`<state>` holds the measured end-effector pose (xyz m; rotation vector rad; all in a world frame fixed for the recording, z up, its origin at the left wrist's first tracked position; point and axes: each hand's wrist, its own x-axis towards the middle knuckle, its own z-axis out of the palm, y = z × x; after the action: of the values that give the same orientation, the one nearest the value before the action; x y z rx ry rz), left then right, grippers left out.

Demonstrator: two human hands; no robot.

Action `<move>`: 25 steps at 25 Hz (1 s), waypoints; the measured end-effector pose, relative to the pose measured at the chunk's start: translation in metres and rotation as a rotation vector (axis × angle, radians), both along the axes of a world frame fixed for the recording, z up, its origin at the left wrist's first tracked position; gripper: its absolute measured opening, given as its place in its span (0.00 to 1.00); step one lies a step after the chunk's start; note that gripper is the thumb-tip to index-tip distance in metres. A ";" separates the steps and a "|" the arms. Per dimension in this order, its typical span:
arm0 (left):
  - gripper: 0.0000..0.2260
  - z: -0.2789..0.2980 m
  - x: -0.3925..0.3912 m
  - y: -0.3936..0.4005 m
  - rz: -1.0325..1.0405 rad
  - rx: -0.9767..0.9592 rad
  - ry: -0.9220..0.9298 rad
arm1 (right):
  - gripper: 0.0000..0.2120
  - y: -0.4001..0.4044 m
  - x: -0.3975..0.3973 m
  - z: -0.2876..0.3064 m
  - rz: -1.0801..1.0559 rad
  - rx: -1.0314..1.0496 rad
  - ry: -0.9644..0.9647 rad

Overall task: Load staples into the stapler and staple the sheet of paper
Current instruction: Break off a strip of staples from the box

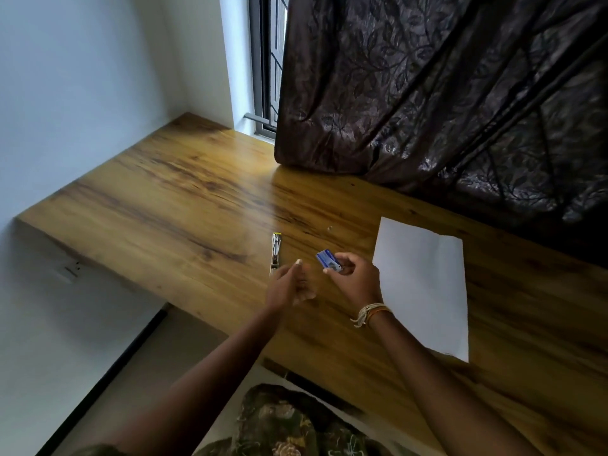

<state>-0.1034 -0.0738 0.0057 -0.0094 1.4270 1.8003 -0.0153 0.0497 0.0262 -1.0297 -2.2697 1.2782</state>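
Note:
A small metal stapler (275,251) lies on the wooden desk (184,205), pointing away from me. My left hand (289,286) hovers just beside its near end with the fingers loosely curled and the thumb up; it holds nothing that I can see. My right hand (353,279) grips a small blue staple box (328,260) between thumb and fingers, just above the desk. The white sheet of paper (424,284) lies flat to the right of my right hand.
A dark patterned curtain (444,93) hangs down to the desk along its far right side. A window frame (266,77) and white wall stand at the back left. The desk's near edge runs below my forearms.

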 end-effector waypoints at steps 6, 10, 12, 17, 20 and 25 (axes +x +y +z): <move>0.25 0.036 0.056 0.033 -0.088 0.251 -0.542 | 0.20 -0.012 0.050 0.020 0.129 0.025 0.009; 0.24 0.033 0.082 0.030 -0.100 0.267 -0.567 | 0.24 0.001 0.078 0.027 0.285 -0.030 -0.049; 0.24 0.030 0.085 0.028 -0.169 0.216 -0.528 | 0.18 0.006 0.084 0.029 0.347 -0.076 -0.068; 0.26 0.025 0.074 0.031 -0.425 0.033 -0.371 | 0.12 0.025 0.080 0.026 0.298 -0.215 -0.040; 0.24 0.018 0.063 0.038 -0.455 0.032 -0.393 | 0.13 0.027 0.070 0.022 0.249 -0.369 -0.085; 0.24 -0.002 0.048 0.043 -0.452 -0.004 -0.432 | 0.18 0.027 0.046 0.024 0.245 -0.413 -0.264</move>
<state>-0.0551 -0.0309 0.0032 -0.0684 1.0245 1.3239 0.0311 0.0766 0.0503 -1.1361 -2.4432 1.8716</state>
